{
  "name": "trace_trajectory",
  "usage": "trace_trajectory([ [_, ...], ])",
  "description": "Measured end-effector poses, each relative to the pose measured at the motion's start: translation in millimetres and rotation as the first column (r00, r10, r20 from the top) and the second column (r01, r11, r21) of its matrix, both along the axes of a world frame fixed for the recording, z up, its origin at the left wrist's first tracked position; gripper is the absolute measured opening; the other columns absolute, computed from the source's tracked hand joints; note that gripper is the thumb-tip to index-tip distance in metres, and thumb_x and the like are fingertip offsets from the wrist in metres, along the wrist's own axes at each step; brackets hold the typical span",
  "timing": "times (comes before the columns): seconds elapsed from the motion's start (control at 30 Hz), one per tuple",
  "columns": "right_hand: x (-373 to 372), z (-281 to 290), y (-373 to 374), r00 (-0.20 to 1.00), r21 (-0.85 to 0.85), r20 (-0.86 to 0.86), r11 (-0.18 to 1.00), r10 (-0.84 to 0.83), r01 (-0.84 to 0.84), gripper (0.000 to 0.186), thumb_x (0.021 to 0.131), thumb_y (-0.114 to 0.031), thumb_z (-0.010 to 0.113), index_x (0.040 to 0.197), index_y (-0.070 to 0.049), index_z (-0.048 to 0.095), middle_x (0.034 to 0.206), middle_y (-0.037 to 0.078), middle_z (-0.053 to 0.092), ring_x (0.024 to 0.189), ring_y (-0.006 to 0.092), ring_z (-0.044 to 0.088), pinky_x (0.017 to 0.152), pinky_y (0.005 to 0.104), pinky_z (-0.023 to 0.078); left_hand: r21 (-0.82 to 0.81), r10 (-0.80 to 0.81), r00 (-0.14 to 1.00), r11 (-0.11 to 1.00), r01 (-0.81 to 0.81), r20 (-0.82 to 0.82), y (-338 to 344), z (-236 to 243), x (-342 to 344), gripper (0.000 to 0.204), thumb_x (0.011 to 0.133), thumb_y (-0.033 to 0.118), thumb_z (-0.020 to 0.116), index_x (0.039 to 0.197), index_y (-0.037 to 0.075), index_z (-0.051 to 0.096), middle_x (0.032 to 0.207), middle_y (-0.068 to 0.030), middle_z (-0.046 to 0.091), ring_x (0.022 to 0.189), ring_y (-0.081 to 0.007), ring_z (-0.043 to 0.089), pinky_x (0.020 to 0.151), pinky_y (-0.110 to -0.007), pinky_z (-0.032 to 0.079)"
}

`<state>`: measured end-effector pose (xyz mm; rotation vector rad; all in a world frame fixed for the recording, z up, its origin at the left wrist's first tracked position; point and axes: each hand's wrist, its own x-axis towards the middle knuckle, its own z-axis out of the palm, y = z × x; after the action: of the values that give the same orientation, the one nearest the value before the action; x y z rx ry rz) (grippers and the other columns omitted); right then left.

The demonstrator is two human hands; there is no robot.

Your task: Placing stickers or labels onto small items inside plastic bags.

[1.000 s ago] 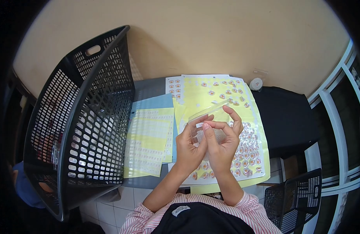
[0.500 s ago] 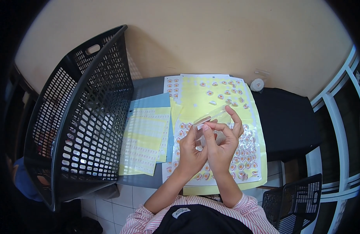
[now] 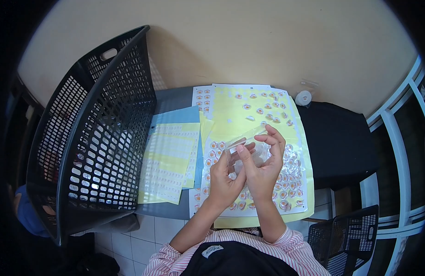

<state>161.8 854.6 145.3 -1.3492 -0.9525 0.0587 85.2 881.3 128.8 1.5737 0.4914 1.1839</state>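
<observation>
My left hand (image 3: 225,180) is closed on a clear plastic bag (image 3: 246,139), held tilted above the sticker sheet. On the bag's near side lies the thumb of my right hand (image 3: 264,172); its other fingers are curved and spread apart beside the bag. The bag's contents are hard to make out through the glossy film. Below both hands spreads a large sheet (image 3: 218,115) of small round stickers with orange centres. Its upper part is mostly bare yellow backing, with scattered loose-looking stickers (image 3: 267,106); rows of stickers cover the lower part, partly hidden by my hands.
A tall black perforated basket (image 3: 106,124) stands at the left. Beside it, smaller yellow sticker sheets (image 3: 168,161) overlap a blue sheet (image 3: 187,115). A white roll (image 3: 303,98) sits at the back right, near a black-covered surface (image 3: 339,142). Another black basket (image 3: 343,241) is low right.
My right index finger has lifted off the bag and the right fingers have spread. The small white piece seen by my right thumb no longer shows clearly. My left hand keeps its hold.
</observation>
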Motion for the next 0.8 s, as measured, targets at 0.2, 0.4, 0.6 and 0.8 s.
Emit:
trace_trajectory([
  [0.2, -0.2, -4.1, -0.4, 0.999, -0.03, 0.002, 0.998, 0.048, -0.048, 0.039, 0.06, -0.012, 0.072, 0.091, -0.005, 0.05, 0.112, 0.013, 0.039, 0.109, 0.0247, 0.036, 0.091, 0.0365, 0.029, 0.007, 0.024, 0.999, 1.0, -0.023, -0.035, -3.0, -3.5, -3.3, 0.037, 0.077, -0.003, 0.05, 0.113, -0.005, 0.04, 0.105, -0.0199, 0.054, 0.097, -0.0256, 0.055, 0.076, -0.031, 0.047],
  [0.4, 10.4, 5.4, -15.1, 0.981, -0.151, 0.103, 0.978, 0.163, -0.147, 0.057, 0.053, -0.02, 0.078, 0.1, -0.004, 0.05, 0.115, 0.014, 0.038, 0.11, 0.0267, 0.036, 0.091, 0.0363, 0.03, -0.099, 0.071, 0.997, 0.992, -0.075, -0.043, 4.5, -7.2, -22.2, 0.038, 0.079, -0.001, 0.048, 0.115, 0.0, 0.039, 0.103, -0.0166, 0.055, 0.095, -0.0213, 0.056, 0.075, -0.026, 0.047],
  [0.6, 108.7, -21.5, -26.2, 0.946, -0.356, 0.231, 0.925, 0.225, -0.133, 0.029, 0.062, -0.009, 0.07, 0.087, -0.004, 0.056, 0.09, 0.01, 0.054, 0.086, 0.0226, 0.053, 0.075, 0.0317, 0.041, -0.544, 0.294, 0.952, 0.814, -0.203, 0.085, 31.8, -60.8, -96.2, 0.035, 0.081, 0.004, 0.047, 0.115, 0.002, 0.039, 0.106, -0.0131, 0.054, 0.092, -0.0175, 0.054, 0.077, -0.026, 0.045],
  [0.8, 199.9, -60.7, 19.9, 0.904, -0.472, 0.399, 0.88, 0.152, 0.06, 0.016, 0.068, -0.001, 0.06, 0.084, 0.0, 0.057, 0.083, 0.013, 0.056, 0.073, 0.0263, 0.057, 0.064, 0.034, 0.046, -0.753, 0.373, 0.907, 0.65, -0.104, 0.197, 34.3, -110.1, -123.8, 0.032, 0.082, 0.022, 0.044, 0.109, 0.004, 0.044, 0.105, -0.0103, 0.054, 0.093, -0.0179, 0.052, 0.078, -0.03, 0.045],
])
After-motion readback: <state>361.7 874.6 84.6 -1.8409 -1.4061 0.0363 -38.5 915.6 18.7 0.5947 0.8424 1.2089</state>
